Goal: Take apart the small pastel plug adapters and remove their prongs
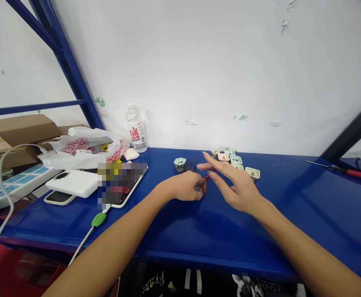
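My left hand (188,185) is closed on a small metallic-looking piece (198,189) just above the blue tabletop; its fingers hide most of it. From this piece a thin shaft with a small red part (207,178) slants up, like a small screwdriver. Over that red part is my right hand (239,185), thumb and fingers stretched out and apart. Whether its fingertips touch the red part I cannot tell. Behind my left hand stand a mint-topped plug adapter (179,165) and some dark pronged pieces (190,166). Several pastel adapter shells (252,173) with holes lie beyond my right hand.
At the left lie a phone (131,185), a white power bank (73,183), a power strip (16,185) and plastic bags (84,146). A water bottle (136,130) stands by the wall. A red-handled screwdriver (358,174) lies far right, near a blue post (350,132).
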`<control>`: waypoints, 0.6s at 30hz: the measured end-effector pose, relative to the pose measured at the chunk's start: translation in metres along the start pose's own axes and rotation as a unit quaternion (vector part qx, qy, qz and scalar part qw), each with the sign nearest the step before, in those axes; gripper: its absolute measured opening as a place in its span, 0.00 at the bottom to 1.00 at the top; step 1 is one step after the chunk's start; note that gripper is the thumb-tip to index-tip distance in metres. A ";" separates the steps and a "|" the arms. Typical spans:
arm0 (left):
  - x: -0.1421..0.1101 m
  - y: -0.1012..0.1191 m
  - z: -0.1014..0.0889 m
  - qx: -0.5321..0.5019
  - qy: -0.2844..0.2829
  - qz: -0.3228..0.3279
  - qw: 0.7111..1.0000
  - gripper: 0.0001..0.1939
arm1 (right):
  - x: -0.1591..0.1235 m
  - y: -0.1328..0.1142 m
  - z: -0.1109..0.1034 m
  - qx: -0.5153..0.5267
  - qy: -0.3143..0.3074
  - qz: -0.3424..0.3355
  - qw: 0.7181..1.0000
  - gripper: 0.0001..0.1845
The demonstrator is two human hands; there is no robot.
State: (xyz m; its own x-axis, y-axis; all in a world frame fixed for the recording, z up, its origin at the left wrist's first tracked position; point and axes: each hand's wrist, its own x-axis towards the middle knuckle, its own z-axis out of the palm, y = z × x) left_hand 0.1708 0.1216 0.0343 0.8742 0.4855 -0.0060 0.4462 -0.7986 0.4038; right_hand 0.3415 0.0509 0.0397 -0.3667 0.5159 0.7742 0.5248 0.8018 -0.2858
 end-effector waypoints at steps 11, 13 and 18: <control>0.001 -0.003 0.003 -0.008 0.008 -0.001 1.000 0.04 | -0.002 0.002 0.002 -0.011 0.010 -0.054 0.998 0.30; 0.002 -0.004 0.004 -0.001 0.011 0.003 1.000 0.04 | -0.002 0.003 0.003 -0.016 0.017 -0.069 0.997 0.29; 0.002 -0.005 0.004 -0.003 0.003 0.000 1.000 0.05 | 0.001 -0.001 0.001 -0.009 -0.002 -0.048 0.999 0.27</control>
State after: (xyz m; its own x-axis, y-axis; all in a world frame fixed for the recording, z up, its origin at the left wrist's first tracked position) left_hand 0.1710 0.1250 0.0291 0.8730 0.4876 0.0005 0.4446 -0.7963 0.4101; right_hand 0.3399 0.0508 0.0399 -0.4194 0.4388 0.7947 0.5006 0.8421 -0.2008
